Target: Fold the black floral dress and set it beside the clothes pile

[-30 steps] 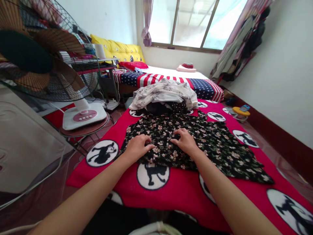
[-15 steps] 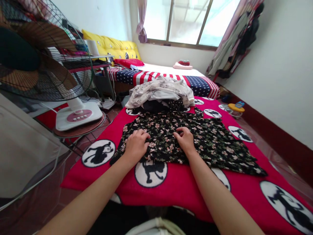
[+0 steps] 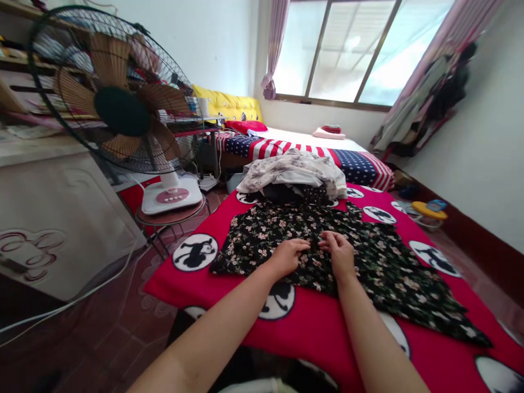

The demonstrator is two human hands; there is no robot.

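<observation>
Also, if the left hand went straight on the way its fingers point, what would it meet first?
Most likely the fingers of the right hand, just across from the left hand over the black floral garment; their relative heights are hard to judge.

Taking the black floral cloth garment (image 3: 385, 262) as my landmark, I see thin, softly crinkled matt fabric, with the smooth, matt crimson cloth cover (image 3: 311, 322) beneath it. Behind it I make out a rumpled white-and-grey patterned cloth pile (image 3: 290, 169), and to its left a smooth white plastic fan base (image 3: 172, 195) with a faint sheen.
</observation>
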